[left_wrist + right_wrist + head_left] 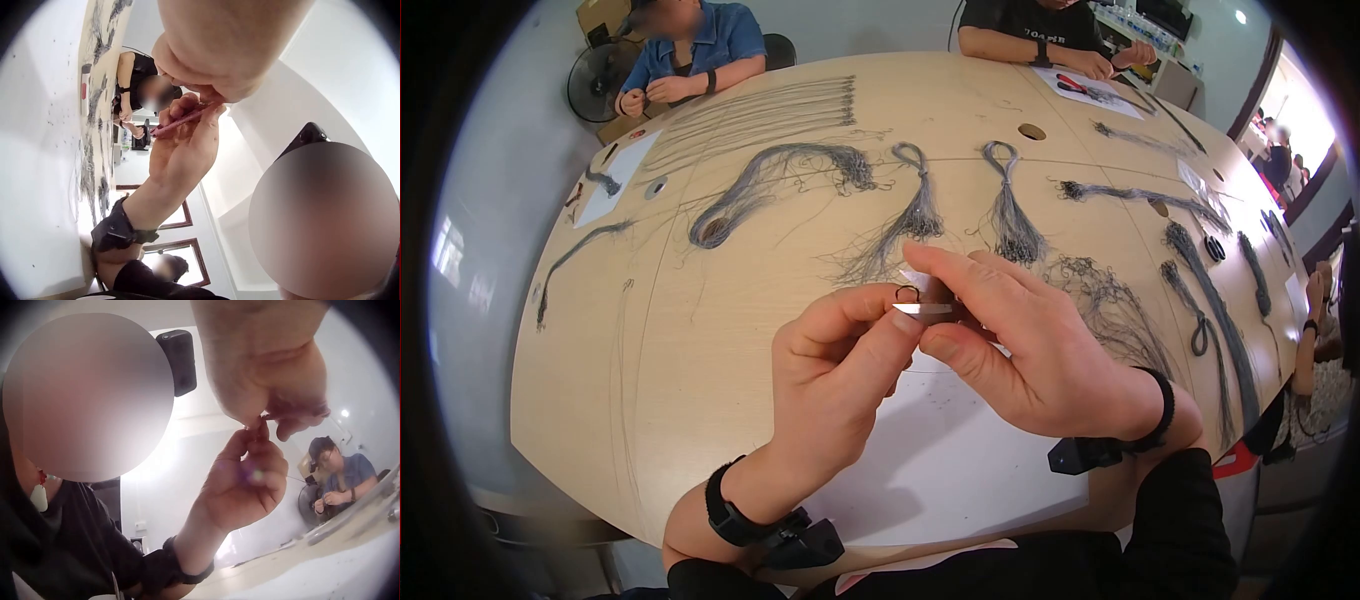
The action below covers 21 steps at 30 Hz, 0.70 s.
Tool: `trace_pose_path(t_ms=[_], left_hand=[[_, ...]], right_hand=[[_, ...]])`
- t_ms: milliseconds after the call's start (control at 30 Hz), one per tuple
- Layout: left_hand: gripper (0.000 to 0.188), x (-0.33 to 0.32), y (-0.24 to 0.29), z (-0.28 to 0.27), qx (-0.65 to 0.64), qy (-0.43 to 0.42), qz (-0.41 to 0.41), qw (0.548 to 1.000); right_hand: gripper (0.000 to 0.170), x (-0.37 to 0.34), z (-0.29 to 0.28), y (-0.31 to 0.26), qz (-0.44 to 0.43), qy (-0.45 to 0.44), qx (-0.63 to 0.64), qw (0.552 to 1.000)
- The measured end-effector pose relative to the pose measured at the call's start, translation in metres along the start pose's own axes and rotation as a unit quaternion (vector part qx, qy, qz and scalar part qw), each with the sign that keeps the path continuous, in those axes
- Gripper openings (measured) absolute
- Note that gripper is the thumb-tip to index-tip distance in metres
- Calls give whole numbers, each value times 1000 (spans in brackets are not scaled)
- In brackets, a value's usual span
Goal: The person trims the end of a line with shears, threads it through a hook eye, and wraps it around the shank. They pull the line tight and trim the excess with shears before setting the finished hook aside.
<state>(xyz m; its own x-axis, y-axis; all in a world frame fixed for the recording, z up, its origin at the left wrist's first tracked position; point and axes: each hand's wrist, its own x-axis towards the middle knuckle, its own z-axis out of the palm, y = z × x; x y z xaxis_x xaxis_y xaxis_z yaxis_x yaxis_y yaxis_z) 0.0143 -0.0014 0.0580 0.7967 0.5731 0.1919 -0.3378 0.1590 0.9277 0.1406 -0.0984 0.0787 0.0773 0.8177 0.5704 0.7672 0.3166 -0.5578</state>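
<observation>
In the head view both hands meet above a white sheet. My left hand pinches a small dark loop between thumb and forefinger. My right hand grips a small tool with a shiny metal blade, which lies against the left thumb tip. From the left wrist view this tool appears as a slim pink piece lying along the right fingers; its exact kind I cannot tell. Seen from the right wrist, the left thumb and forefinger press together, and the curled right fingers hide most of the tool.
The white sheet carries dark specks. Looped grey strand bundles lie beyond the hands, and a loose tangle sits to the right. More bundles line the right side. Two people sit across the table, one beside red-handled pliers.
</observation>
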Motion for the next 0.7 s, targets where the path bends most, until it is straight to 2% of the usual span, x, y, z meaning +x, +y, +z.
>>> trace_pose_path(t_ms=[67,133,167,233,367,533,700], left_hand=[[13,1,-1,1,-20,24,17,999],[12,1,0,3,-28,25,10,999],[12,1,0,4,-36,26,3,999],[10,0,-3,3,-30,15,9,999],[7,0,-3,5,-23,-8,18,1000],[4,-1,-3,7,12,-1,33,999],[6,1,-4,5,34,32,65,997]], right_hand=[[41,2,-3,-3,-9,0,-5,1000],[37,4,-10,-12,72,-12,62,995],[37,2,-8,-10,74,-12,62,995],[31,-2,-2,-4,57,69,148,985],[26,-3,-4,-3,66,49,146,986],[22,0,-3,-2,-38,75,14,996],[26,2,-6,1,-101,72,-41,991]])
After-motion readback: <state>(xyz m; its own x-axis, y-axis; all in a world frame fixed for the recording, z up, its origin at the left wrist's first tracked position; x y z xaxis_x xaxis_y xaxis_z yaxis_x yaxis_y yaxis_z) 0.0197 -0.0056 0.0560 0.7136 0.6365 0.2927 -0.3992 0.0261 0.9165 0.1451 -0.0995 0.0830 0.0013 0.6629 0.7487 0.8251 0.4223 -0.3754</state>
